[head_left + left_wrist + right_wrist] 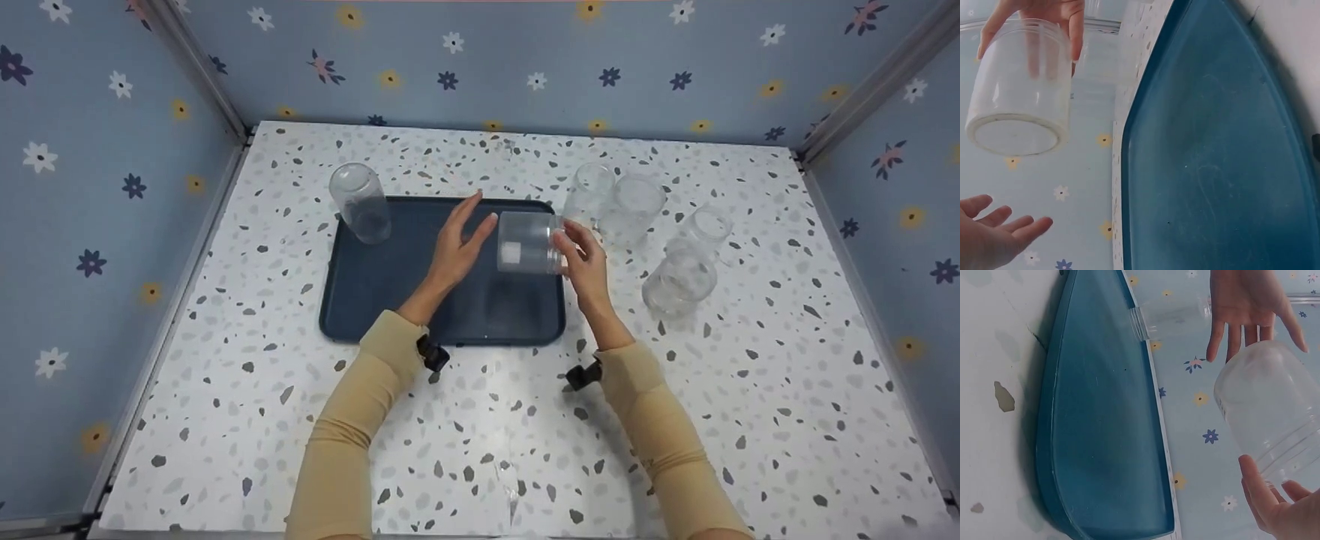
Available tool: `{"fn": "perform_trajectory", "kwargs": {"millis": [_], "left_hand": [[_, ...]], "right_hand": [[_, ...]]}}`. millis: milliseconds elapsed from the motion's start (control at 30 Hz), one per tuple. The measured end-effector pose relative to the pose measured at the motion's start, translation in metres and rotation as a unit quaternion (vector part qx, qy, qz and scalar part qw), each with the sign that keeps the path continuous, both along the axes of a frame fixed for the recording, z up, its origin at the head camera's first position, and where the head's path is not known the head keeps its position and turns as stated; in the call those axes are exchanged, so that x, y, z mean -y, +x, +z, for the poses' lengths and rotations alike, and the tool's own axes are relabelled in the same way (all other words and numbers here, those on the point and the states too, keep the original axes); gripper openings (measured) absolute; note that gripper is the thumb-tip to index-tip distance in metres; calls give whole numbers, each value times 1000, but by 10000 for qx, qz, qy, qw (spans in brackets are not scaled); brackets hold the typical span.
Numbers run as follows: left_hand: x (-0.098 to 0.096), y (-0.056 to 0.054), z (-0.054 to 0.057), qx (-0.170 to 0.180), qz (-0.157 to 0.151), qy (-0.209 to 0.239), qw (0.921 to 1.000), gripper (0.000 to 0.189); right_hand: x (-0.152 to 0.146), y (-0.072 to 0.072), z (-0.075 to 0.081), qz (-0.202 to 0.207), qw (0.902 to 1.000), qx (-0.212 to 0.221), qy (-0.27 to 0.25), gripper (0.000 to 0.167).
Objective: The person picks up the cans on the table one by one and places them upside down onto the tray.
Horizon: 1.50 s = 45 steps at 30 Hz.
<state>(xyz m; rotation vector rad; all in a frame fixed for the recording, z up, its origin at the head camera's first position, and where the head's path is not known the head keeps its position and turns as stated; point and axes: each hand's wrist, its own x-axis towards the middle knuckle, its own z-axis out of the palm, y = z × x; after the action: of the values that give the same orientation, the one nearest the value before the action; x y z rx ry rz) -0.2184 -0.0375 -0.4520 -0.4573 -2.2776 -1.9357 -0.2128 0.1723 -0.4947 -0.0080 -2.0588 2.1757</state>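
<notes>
My right hand (586,262) grips a clear wide jar (525,241) by its threaded mouth end. The jar lies sideways in the air over the right part of the dark blue tray (405,300), its base toward the left. My left hand (454,251) is held over the tray with fingers extended, a small gap from the jar's base. In the left wrist view the jar (1019,95) hangs between the two hands, and the left fingers (1027,230) hold nothing. The right wrist view shows the right fingers (1258,486) around the jar's threaded end.
A tall clear jar (361,202) stands upside down at the tray's back left corner. Right of the tray are several more clear jars, among them a wide one (636,204) at the back and another (679,283) nearer. Flower-patterned panels (525,67) enclose the speckled table (465,435).
</notes>
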Motion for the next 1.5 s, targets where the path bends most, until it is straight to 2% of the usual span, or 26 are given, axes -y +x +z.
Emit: {"fn": "perform_trajectory", "kwargs": {"millis": [133,200,333,433,500,700,1000,1167,1300,1500], "left_hand": [[-1,11,12,139,-406,41,9991,53],[-1,14,12,139,-588,22,9982,58],[-2,17,10,103,-917,12,9957,79],[-3,19,7,117,-1076,13,9941,83],[-5,20,5,147,-1115,-10,9937,79],[-6,23,2,142,-1032,-87,9945,79],[-7,26,-2,-60,-689,-111,9975,73],[-8,27,-4,82,-623,164,9979,72],[-9,28,-7,153,-626,449,9969,71],[-8,25,-11,50,-484,412,9980,70]], "right_hand": [[2,2,4,51,9991,395,-125,54],[10,12,24,7,9981,616,20,51],[11,12,26,122,9960,841,-286,47],[12,13,27,184,9943,968,-414,44],[13,13,27,223,9933,1022,-488,45],[14,13,27,255,9925,1089,-493,45],[17,10,29,328,9898,1312,-452,46],[18,9,33,367,9886,1454,-152,47],[18,8,34,444,9875,1503,-146,46],[18,9,34,495,9866,1544,166,49]]}}
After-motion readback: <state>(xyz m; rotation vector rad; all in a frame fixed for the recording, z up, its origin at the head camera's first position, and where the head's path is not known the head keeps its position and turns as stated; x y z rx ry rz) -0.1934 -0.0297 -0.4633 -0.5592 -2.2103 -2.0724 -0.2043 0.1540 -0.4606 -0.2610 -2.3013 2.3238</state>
